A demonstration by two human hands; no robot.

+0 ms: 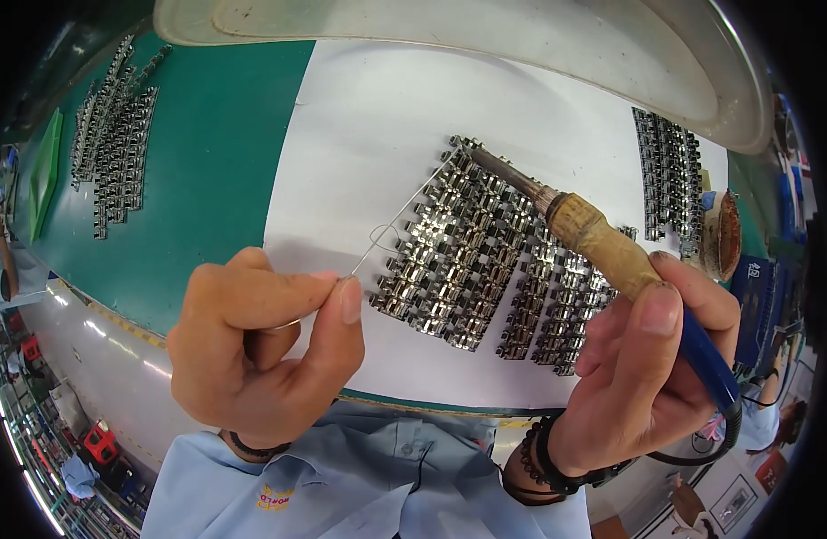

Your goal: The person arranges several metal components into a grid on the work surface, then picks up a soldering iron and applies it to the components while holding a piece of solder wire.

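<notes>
My left hand [265, 346] pinches a thin strand of solder wire [406, 207] between thumb and forefinger. The strand runs up and to the right, with a small loop beside it. In my right hand [642, 368] is a soldering iron [586, 230] with a worn tan grip and a blue handle, held like a pen. Rows of small shiny metal parts, joined in strips [449, 256], lie side by side on the white sheet between my hands. Wire end and iron tip meet at the far end of the leftmost strips; whether they touch is too small to tell.
More metal strips lie on the green mat [207, 135] at far left and on the white sheet [359, 108] at right. A round brown-stained tin [722, 235] stands at the right edge. A translucent plastic guard [485, 22] spans the top. Other people appear at both sides.
</notes>
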